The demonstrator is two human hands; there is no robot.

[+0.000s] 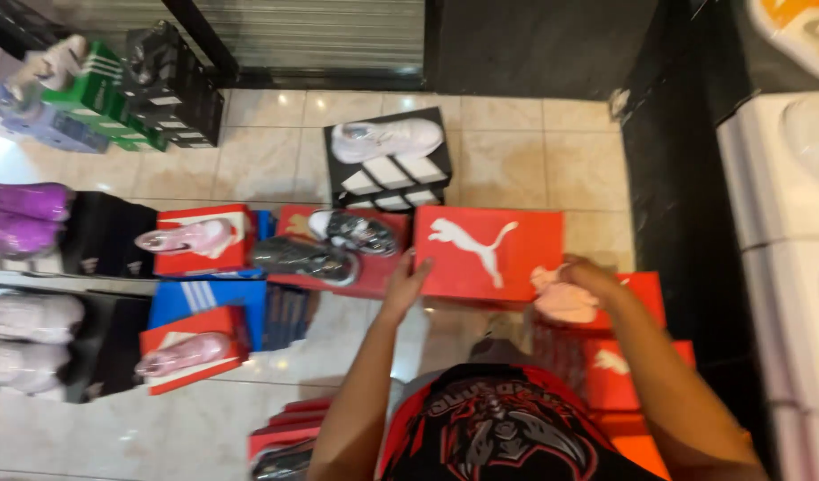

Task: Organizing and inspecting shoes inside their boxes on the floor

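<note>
The person stood over a floor full of shoe boxes and looked down at them. A big red box (489, 252) with a white leaping cat on its lid sat right in front. The left hand (407, 278) was flat against the box's left edge, with the fingers spread out and touching the lid, not pinching anything. The right hand (587, 276) was at the box's right side, and its fingers were curled around a soft pink thing (562, 301). It might have been a pink shoe or a wad of paper, but the picture was too blurry to be sure.

Just left of the red box lay a pair of dark grey shoes (325, 245) on another red lid. Behind it stood a black and white box (391, 178) with a white shoe (387, 138) on top. Farther left, pink shoes (185, 239) rested on red and white boxes, next to a blue box (209, 298). More red boxes (619, 370) were stacked under the right arm. The floor (516, 151) was pale shiny tile.
</note>
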